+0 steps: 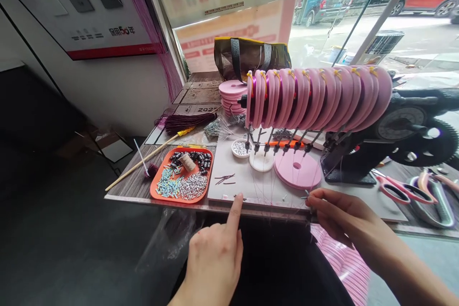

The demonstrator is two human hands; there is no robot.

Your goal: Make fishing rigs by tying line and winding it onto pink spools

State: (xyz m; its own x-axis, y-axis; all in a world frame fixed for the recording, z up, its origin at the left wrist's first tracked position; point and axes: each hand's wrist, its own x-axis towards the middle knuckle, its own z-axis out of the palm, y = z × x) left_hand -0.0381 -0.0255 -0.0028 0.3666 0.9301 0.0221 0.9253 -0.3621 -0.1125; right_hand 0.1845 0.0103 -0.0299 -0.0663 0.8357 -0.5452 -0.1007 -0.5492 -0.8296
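My left hand [215, 253] is at the table's near edge, index finger stretched out and its tip touching a small bead on the white mat [229, 189], the other fingers curled. My right hand [337, 215] is at the mat's front right, fingers pinched around thin threads and a small metal piece. A row of pink spools [315, 98] on a black winding machine [412, 138] stands behind, with threads hanging down to weighted pins. Loose pink discs [297, 169] lie on the mat.
An orange tray [181, 177] with beads and small parts sits left of the mat. Pink-handled scissors [394, 189] lie at the right. A purple tassel with a stick [179, 126], stacked pink discs [231, 95] and a dark bag [251, 57] are behind.
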